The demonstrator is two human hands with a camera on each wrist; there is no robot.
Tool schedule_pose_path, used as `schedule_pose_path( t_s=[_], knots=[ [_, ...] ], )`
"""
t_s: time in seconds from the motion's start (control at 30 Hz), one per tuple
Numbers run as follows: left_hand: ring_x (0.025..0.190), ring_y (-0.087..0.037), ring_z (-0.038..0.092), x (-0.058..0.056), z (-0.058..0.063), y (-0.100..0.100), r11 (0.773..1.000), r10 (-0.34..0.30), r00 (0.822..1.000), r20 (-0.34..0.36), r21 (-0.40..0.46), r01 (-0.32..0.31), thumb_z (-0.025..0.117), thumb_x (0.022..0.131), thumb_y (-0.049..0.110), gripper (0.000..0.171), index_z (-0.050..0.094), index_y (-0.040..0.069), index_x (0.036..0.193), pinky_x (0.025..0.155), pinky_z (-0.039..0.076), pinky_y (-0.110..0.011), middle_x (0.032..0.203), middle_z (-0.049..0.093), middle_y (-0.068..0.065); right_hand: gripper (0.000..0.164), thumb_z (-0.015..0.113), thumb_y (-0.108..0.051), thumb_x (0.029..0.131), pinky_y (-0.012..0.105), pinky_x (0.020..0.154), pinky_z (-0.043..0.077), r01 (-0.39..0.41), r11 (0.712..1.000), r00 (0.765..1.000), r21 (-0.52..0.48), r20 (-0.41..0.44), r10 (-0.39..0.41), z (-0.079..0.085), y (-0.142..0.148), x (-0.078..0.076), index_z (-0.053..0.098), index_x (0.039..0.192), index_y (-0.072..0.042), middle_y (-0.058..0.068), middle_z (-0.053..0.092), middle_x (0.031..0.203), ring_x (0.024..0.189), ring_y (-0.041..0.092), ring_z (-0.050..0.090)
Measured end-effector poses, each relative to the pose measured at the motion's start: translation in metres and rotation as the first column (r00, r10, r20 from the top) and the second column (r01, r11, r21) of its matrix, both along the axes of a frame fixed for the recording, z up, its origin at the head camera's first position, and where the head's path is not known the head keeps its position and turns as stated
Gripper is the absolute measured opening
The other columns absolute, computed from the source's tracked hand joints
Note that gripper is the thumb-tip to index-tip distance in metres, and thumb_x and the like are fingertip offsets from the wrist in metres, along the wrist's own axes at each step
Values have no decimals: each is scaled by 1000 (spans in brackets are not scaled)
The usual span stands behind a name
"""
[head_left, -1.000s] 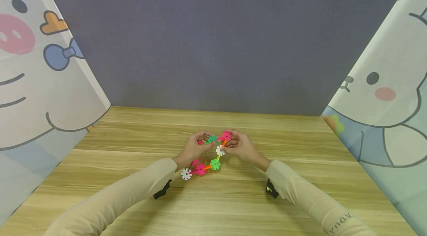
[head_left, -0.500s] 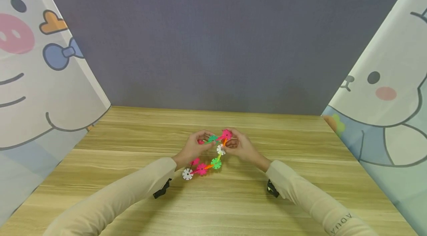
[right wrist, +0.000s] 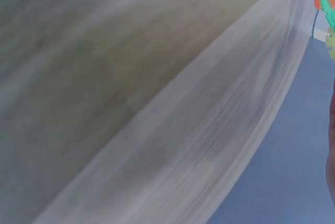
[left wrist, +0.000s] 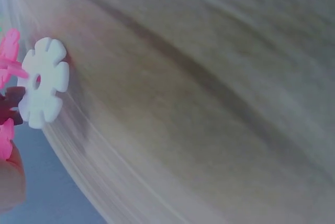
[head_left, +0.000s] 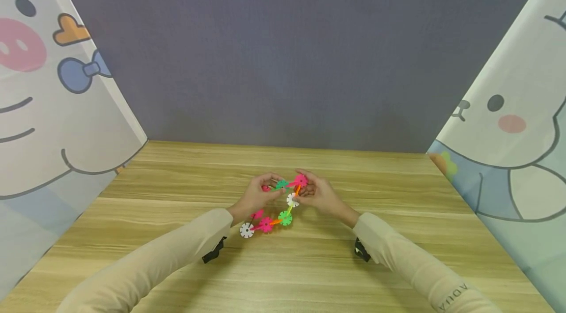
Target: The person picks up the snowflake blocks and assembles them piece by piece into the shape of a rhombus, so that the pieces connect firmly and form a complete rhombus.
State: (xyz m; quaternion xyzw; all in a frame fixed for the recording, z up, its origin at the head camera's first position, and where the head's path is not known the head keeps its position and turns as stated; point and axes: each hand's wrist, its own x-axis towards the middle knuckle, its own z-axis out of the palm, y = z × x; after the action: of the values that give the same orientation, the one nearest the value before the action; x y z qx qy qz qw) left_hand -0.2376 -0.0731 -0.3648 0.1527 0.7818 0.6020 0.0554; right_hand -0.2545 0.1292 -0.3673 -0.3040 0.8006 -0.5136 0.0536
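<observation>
A looped chain of notched plastic snowflake discs in pink, white, green, orange and yellow hangs between the two hands in the head view. My left hand pinches it by a dark green disc at the top. Opposite, my right hand grips the chain around a pink disc and a white disc. The lower left corner is another white disc, which the left wrist view shows close up, joined to pink and brown pieces. Part of the chain is hidden behind the left hand.
The hands are above a wood-grain table. A grey panel stands at its back, with cartoon-printed panels on both sides. A black wrist device sits under each forearm.
The chain sways very slightly between the hands. Both hands keep their hold and stay in nearly the same place.
</observation>
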Motion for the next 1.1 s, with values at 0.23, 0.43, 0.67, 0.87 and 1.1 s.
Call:
schedule_pose_path(
  t_s=[0.23, 0.43, 0.67, 0.87, 1.1],
  knots=[
    [80, -12, 56, -2, -1, 1, 999, -13, 1000, -12, -32, 13, 62, 85, 6, 27, 57, 0, 111, 75, 52, -46, 102, 61, -20, 73, 71, 5, 74, 27, 71, 55, 1, 1000, 1000, -21, -27, -1, -13, 3, -9, 32, 135, 8, 24, 62, 97, 76, 24, 64],
    [74, -13, 56, -16, -18, -1, 999, -6, 1000, -13, -33, 5, 64, 85, 12, 27, 59, 5, 111, 63, 52, -43, 101, 63, -17, 69, 73, 1, 73, 25, 72, 54, 5, 999, 998, -51, -58, -8, -25, 4, -17, 37, 133, 7, 22, 61, 104, 78, 15, 64],
    [67, -15, 58, -19, -25, -2, 999, 20, 1000, -9, -35, -20, 66, 84, 19, 25, 60, 12, 108, 52, 48, -30, 97, 64, -9, 65, 73, 1, 73, 25, 72, 54, -2, 997, 997, -74, -77, -4, -27, 5, -17, 41, 130, 8, 21, 62, 103, 78, 16, 64],
    [66, -15, 57, -19, -25, -1, 999, 28, 1000, -6, -28, -28, 66, 84, 19, 25, 60, 12, 107, 51, 46, -29, 95, 64, -8, 63, 73, 2, 73, 26, 72, 54, -5, 997, 995, -75, -103, -3, -28, 5, -17, 42, 128, 7, 20, 63, 100, 77, 16, 63],
    [67, -16, 58, -19, -25, 1, 999, 32, 999, -15, -40, -32, 66, 84, 19, 25, 61, 13, 107, 51, 47, -29, 95, 64, -7, 69, 71, 4, 73, 27, 69, 55, -49, 994, 980, -100, -199, 28, -30, 5, -17, 39, 133, -3, 13, 61, 94, 72, 9, 62]
  ],
)
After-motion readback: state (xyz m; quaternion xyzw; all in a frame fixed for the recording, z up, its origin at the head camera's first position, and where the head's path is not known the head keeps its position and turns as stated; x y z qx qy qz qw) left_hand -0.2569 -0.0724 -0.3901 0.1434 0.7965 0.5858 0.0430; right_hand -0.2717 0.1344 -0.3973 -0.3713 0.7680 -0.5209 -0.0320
